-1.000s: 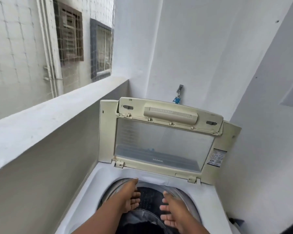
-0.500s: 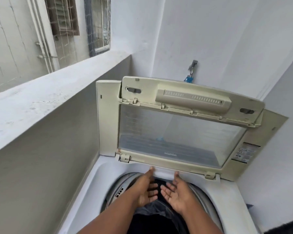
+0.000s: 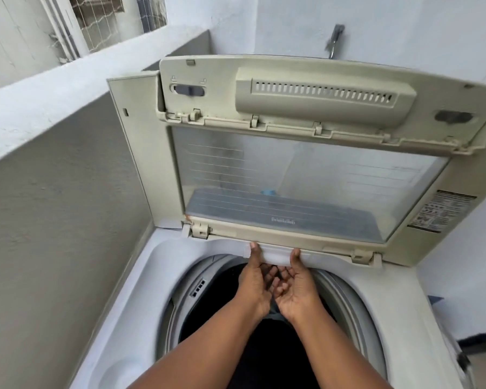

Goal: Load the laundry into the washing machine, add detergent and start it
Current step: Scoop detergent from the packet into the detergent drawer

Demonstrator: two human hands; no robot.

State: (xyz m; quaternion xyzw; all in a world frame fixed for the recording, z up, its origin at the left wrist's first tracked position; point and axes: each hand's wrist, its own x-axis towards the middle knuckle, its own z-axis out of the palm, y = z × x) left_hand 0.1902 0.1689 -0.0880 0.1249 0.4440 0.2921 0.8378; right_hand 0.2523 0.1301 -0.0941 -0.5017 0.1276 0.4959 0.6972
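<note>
Beige plastic lid (image 3: 306, 175) of the top-load washing machine (image 3: 129, 318) stands raised and folded, its clear window facing us, vented panel along its upper section. A label sits at the lid's right edge.

We see both forearms reaching over the drum opening (image 3: 213, 310) toward the machine's rear edge. Left hand (image 3: 254, 284) and right hand (image 3: 296, 287) are side by side, palms turned inward and up, fingers loosely curled and nearly touching each other. Both thumbs rest on a small white tab or tray (image 3: 275, 255) at the rear rim, just under the lid hinge line. Whether the fingers actually pinch it from below, we cannot tell; motion blur there.

Laundry: drum interior reads dark, with a grey fabric fold (image 3: 275, 315) showing just below the wrists. Contents otherwise not distinguishable.

Machine sits in a corner: grey-painted parapet wall (image 3: 54, 206) against its left side, white wall behind with a tap (image 3: 334, 40) above the lid. Window grilles at upper left.
</note>
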